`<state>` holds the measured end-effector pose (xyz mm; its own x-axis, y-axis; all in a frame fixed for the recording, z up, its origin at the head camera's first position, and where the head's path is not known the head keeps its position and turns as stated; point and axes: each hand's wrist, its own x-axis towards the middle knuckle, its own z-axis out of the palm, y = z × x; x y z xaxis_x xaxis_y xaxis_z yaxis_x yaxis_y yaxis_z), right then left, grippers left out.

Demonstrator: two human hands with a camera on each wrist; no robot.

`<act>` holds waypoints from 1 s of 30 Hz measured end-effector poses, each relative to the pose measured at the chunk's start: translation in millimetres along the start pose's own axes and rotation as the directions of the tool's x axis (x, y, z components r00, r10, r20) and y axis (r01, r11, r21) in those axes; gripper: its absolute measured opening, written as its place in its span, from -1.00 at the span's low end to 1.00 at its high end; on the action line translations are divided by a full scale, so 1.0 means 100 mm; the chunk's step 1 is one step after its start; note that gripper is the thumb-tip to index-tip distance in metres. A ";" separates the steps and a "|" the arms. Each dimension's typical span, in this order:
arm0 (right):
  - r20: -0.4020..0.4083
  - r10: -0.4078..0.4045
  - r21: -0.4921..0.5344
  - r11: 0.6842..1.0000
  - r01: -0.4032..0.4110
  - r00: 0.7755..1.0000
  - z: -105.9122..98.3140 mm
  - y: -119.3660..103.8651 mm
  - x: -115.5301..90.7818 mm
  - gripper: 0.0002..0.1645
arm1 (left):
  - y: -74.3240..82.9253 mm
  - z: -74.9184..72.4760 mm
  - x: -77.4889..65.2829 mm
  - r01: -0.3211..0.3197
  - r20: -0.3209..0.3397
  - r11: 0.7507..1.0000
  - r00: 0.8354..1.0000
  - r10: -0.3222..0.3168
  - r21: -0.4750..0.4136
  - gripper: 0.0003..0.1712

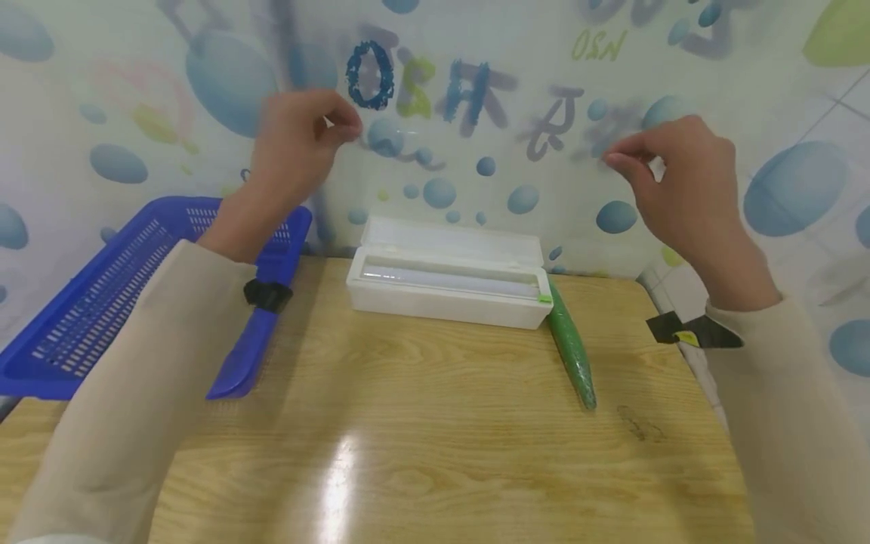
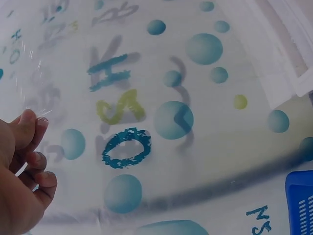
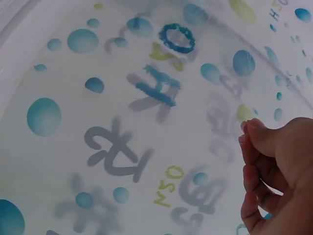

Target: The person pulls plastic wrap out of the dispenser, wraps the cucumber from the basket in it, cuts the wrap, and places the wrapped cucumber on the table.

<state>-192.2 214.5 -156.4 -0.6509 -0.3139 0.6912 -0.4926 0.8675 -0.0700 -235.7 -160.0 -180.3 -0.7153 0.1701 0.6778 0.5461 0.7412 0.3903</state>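
My left hand [image 1: 292, 143] is raised on the left, thumb and forefinger pinching the edge of a clear sheet of plastic wrap [image 2: 44, 115]. Glints and fine creases reveal the film in the left wrist view. My right hand [image 1: 689, 189], level with it on the right, pinches in the same way; the film there is barely visible. Below and between them sits a white plastic wrap dispenser box [image 1: 448, 304], lid raised, with a roll [image 1: 448, 279] inside. A long green cucumber [image 1: 571, 344] with a shiny surface lies against the box's right end.
On the left stands a blue perforated plastic basket [image 1: 47, 363], partly behind my left sleeve. The wooden table [image 1: 408, 438] meets a wall covering [image 1: 476, 189] with blue drops and letters along its back edge. White tiles [image 1: 853, 94] show on the right.
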 end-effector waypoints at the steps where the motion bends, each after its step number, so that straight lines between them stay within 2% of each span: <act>1: -0.007 -0.025 0.001 1.000 0.025 1.000 -0.03 -0.03 -0.07 -0.80 | 0.01 -0.03 -0.06 -0.034 -0.003 0.999 0.999 0.034 -0.001 -0.80; 3: -0.027 -0.074 0.011 0.997 0.074 0.997 -0.09 -0.09 -0.22 -0.85 | 0.03 -0.09 -0.20 -0.111 -0.013 0.994 0.994 0.111 -0.018 -0.83; 6: -0.052 -0.123 0.027 0.992 0.124 0.991 -0.15 -0.16 -0.46 -0.86 | 0.06 -0.14 -0.45 -0.228 -0.030 0.973 0.973 0.227 -0.042 -0.89; 10: -0.052 -0.148 0.052 0.987 0.150 0.988 -0.19 -0.26 -0.80 -0.85 | 0.09 -0.20 -0.84 -0.321 -0.018 0.944 0.947 0.321 -0.076 -0.89; 12: -0.052 -0.160 0.078 0.983 0.163 0.986 -0.19 -0.32 -0.96 -0.71 | 0.11 -0.23 -1.03 -0.360 -0.015 0.927 0.933 0.360 -0.105 -0.82; 14: -0.044 -0.169 0.117 0.978 0.173 0.985 -0.19 -0.38 -1.11 -0.53 | 0.12 -0.25 -1.20 -0.393 -0.009 0.908 0.918 0.396 -0.147 -0.93; 15: -0.040 -0.173 0.135 0.975 0.177 0.984 -0.19 -0.42 -1.17 -0.45 | 0.12 -0.26 -1.28 -0.417 -0.012 0.894 0.907 0.420 -0.164 -0.92; 19: -0.007 -0.194 0.185 0.964 0.191 0.981 -0.15 -0.52 -1.43 -0.47 | 0.10 -0.19 -1.55 -0.512 -0.017 0.840 0.855 0.518 -0.182 -0.59; 21: 0.015 -0.209 0.219 0.955 0.200 0.978 -0.13 -0.56 -1.55 -0.50 | 0.09 -0.13 -1.68 -0.550 -0.025 0.819 0.832 0.554 -0.162 -0.58; 27: 0.068 -0.240 0.316 0.926 0.208 0.968 -0.03 -0.56 -1.87 -0.56 | 0.08 0.06 -2.09 -0.602 0.064 0.790 0.789 0.611 -0.120 -0.54; 30: 0.094 -0.244 0.347 0.917 0.198 0.965 0.09 -0.54 -2.02 -0.60 | 0.04 0.13 -2.25 -0.597 0.132 0.794 0.783 0.608 -0.120 -0.50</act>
<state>-39.0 227.3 -298.4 -0.5624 -0.5510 0.6166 -0.7809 0.5990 -0.1770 -78.2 -186.7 -339.5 -0.2853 0.6699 0.6855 0.9123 0.4090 -0.0200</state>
